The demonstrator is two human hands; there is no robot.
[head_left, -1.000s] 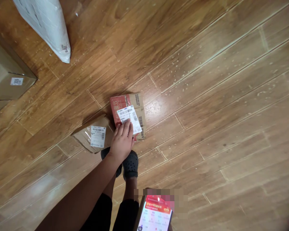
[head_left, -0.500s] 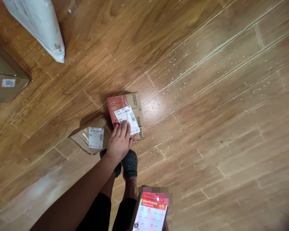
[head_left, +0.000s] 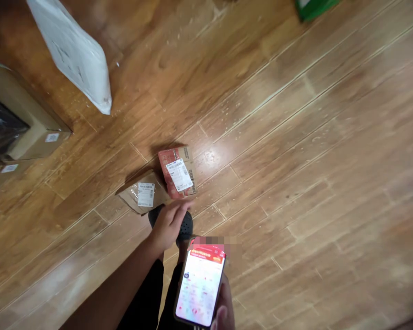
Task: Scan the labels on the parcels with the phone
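Note:
My right hand (head_left: 226, 302) grips a smartphone (head_left: 200, 286), its lit screen facing up with a red banner along the top. My left hand (head_left: 168, 227) is apart from the boxes, fingers stretched out and nothing held, over the dark clogs (head_left: 186, 227) on my feet. Just beyond its fingertips sits a red and brown cardboard box (head_left: 169, 181) with a white shipping label (head_left: 180, 175) on top. Against its left side lies a smaller brown carton (head_left: 129, 195), also bearing a white label (head_left: 146, 195).
A white plastic-wrapped package (head_left: 86, 68) lies at the upper left. Below it stands a large open cardboard box (head_left: 37, 142) with something dark inside. Part of a green object (head_left: 316, 9) shows at the top edge. Wood planks (head_left: 296, 183) cover the floor.
My left hand has drawn back from the red and brown box's label towards me. The phone has come up further into view. The camera view has shifted, showing more at the upper left.

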